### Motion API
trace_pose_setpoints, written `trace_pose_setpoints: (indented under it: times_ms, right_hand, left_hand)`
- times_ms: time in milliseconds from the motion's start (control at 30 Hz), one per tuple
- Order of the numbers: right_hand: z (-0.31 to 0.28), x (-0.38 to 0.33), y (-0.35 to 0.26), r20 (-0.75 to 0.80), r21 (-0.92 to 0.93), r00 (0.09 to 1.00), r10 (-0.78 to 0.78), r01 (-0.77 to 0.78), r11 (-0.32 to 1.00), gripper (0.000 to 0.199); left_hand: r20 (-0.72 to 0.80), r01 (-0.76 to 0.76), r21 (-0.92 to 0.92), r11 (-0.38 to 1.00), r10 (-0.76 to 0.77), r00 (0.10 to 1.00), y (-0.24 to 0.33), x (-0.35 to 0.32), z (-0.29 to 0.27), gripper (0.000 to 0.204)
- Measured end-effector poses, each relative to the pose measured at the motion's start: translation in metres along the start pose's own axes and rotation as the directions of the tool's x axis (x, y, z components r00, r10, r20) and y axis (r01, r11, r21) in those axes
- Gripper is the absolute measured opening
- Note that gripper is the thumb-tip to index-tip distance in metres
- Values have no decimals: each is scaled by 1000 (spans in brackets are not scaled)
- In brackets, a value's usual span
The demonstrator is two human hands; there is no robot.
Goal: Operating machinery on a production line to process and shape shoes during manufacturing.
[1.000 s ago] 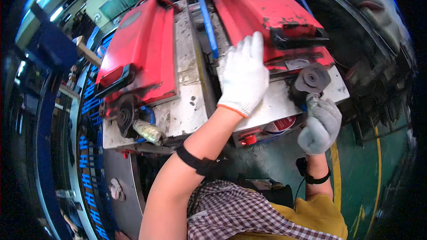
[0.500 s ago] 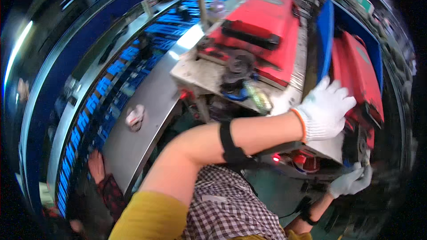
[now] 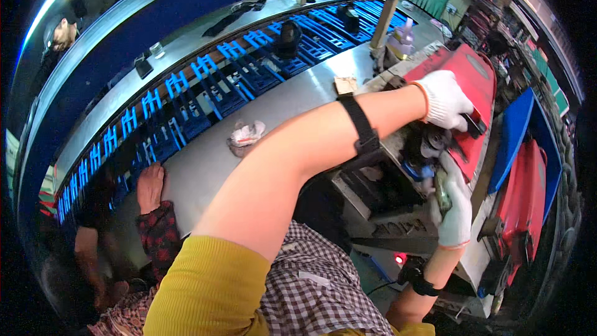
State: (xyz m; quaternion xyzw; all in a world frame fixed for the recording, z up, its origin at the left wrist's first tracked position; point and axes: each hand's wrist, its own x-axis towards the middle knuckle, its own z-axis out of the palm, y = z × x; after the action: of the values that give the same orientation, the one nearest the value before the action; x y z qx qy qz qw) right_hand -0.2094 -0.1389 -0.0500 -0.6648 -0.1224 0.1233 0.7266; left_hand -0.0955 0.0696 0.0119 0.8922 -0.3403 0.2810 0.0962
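Observation:
My left hand (image 3: 444, 101), in a white knit glove, reaches across to a red, flat, case-like piece (image 3: 477, 78) on the bench at the right. Its fingers are curled around the black handle (image 3: 476, 126) of that piece. My right hand (image 3: 455, 208), gloved too, is at the near end of the same piece. Between its thumb and fingers shows a small greenish, shiny object (image 3: 443, 191); blur hides whether it is gripped. A dark round fitting (image 3: 433, 143) sits at the piece's near end, just above my right hand.
Right of the bench, a blue bin (image 3: 511, 140) holds more red pieces (image 3: 525, 190). To the left runs a metal table (image 3: 202, 177) with a crumpled cloth (image 3: 247, 134) and a blue-lit slatted conveyor (image 3: 230, 50). Another person's hand (image 3: 150, 186) rests on the table edge.
My view has turned left. My left hand has gone from the red piece in the blue bin to the handle of the one on the bench. My right hand has come up to the bench.

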Motion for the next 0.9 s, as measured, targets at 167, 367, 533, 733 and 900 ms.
trace_pose_setpoints:
  times_ms: [167,367,533,733,900]
  right_hand:
    - [58,-18,7,114,108,982,153,-166,980,39]
    - [97,8,11,111,-366,993,-33,71,928,48]
    - [58,-3,-12,348,-582,900,-262,426,692,36]
    - [-1,21,-47,337,-828,830,-445,486,279,32]
    - [-59,145,-35,92,-910,965,-244,181,372,69]
  left_hand:
    - [26,-7,10,1000,7,1000,-4,1,3,38]
    - [299,-36,-87,996,60,952,-10,31,-4,45]
    - [248,-83,51,995,68,966,-21,33,-49,46]
    - [-98,-52,34,998,55,994,-41,89,-69,46]
    - [-445,-44,-31,999,25,895,-41,92,-71,53]
